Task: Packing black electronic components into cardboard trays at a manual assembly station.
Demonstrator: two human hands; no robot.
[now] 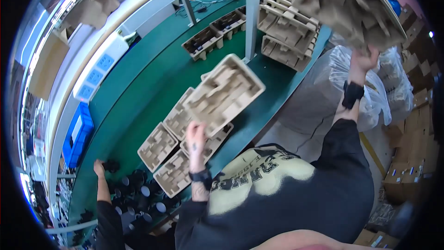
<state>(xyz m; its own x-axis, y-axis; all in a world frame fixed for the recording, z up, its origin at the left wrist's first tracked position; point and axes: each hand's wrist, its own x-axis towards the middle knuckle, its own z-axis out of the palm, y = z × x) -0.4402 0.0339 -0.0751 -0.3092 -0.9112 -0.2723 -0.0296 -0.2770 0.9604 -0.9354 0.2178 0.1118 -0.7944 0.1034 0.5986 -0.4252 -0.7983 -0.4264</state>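
Observation:
My left hand [195, 134] is closed on the near corner of a beige moulded-pulp tray [229, 95], which is held tilted above the green table. Under it lie several similar pulp trays [158, 147] side by side, their hollows facing up; the held one partly hides them. On the far right my right hand [365, 59] grips the lower edge of another, larger-looking pulp tray [351, 11], raised high and slightly blurred. Black bands circle both of my wrists.
A co-worker's hand [99, 168] reaches over black parts [134, 190] at the table's left. A stack of pulp trays [289, 30] stands beside a white post [252, 14]. Farther back are filled trays [203, 44]. A blue bin [77, 134], plastic bags [370, 92] and cartons [407, 157] flank the table.

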